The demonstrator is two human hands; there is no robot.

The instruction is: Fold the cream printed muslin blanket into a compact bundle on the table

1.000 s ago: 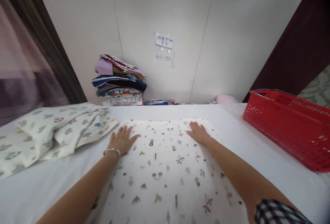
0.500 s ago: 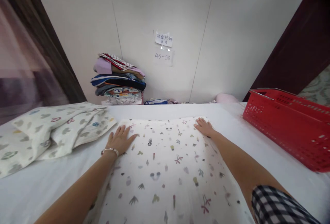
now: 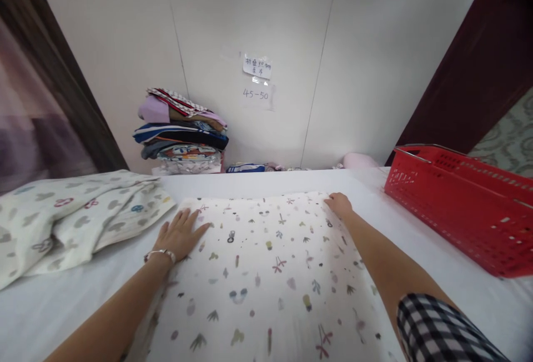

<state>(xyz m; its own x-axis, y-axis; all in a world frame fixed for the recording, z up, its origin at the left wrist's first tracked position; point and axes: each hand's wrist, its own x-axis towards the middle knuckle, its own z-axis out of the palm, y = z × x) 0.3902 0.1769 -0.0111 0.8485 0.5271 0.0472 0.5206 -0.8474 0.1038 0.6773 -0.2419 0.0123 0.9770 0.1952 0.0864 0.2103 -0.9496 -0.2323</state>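
A white cloth printed with small plants, rainbows and flowers lies spread on the white-covered table in front of me. My left hand, with a bracelet at the wrist, rests flat on its far left corner, fingers apart. At the far right corner, my right hand has its fingers curled together on the cloth's edge. The near end of the cloth runs out of view at the bottom.
A rumpled cream cloth with grey shapes lies at the left. On the right stands a red plastic basket. Behind the table's far edge rises a stack of folded fabrics against the wall, which bears paper notes.
My right hand has slid right to the far right corner, and its fingers have closed on the cloth's edge. The left hand stays flat on its corner. The view has turned slightly right.
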